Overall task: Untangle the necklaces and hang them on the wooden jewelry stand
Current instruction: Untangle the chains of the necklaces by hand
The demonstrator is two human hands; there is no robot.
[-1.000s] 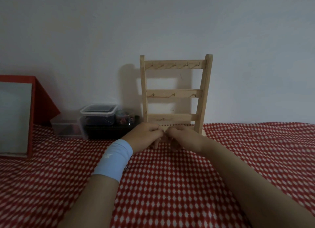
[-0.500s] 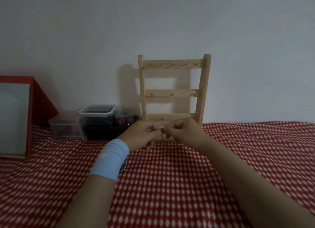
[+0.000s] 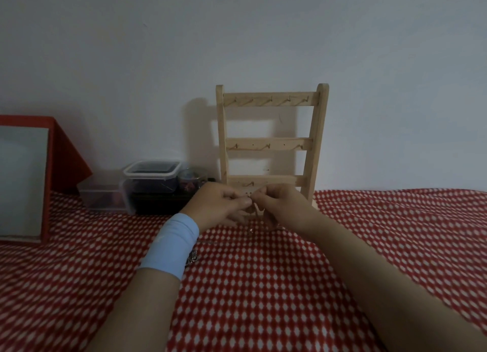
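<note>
**A:** Head view first. Where is everything?

**B:** Your left hand (image 3: 218,207) and right hand (image 3: 282,207) meet just in front of the stand (image 3: 271,143), at its lowest rail. The fingers (image 3: 243,201) of both hands are curled and pinch the necklace (image 3: 255,212) between them. It is thin and dim, and its loops droop from the pinch toward the surface (image 3: 263,286).

**A:** What could go wrong from here?

**B:** If you pull your hands apart hard, a knot will likely cinch rather than open, and the chain is too fine to show where it crosses. If either pinch slips, the slack drops and may tangle again. A second chain (image 3: 193,257) lies right by your wristband (image 3: 171,246), so dragging that forearm could snag it. Your knuckles are also close to the stand, and a bump could topple it.
</note>
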